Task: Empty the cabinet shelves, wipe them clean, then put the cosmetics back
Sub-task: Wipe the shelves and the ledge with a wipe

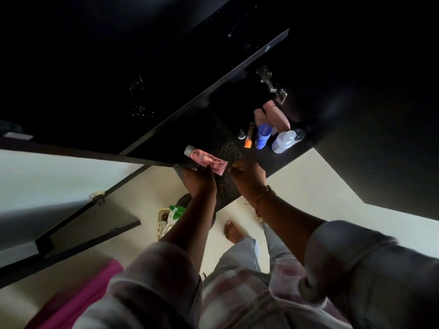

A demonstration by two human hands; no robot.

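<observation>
In the left hand (202,181), a pink tube (206,161), pinched by its flat crimped end, clear cap aimed toward the left corner of the dark speckled bench (228,144). As for the right hand (247,174), fingers curled, knuckles down just beside the tube's end. Impossible to tell whether gripping anything (too dark underneath).

Farther back on the bench, well apart from both hands, a tight cluster of cosmetics: blue bottle (262,136), orange tube (249,138), white bottle (282,141), pink bottles (270,115) behind, close to a door hinge (273,85).

Now the risks, by judgement only:
- Held by the thin end alone, so liable to swing, slip and drop to the floor (308,184) near the bare foot (234,230).
- Laid down flat near the edge, likely to roll off.
- Pushed carelessly into the cluster, apt to topple the upright bottles, packed almost touching.
- In such dim light, easy to misjudge a reach or catch an arm on the open cabinet door (204,97) at the left.
- Hard to tell whether wiped at all: pale specks either grit or stone pattern.
</observation>
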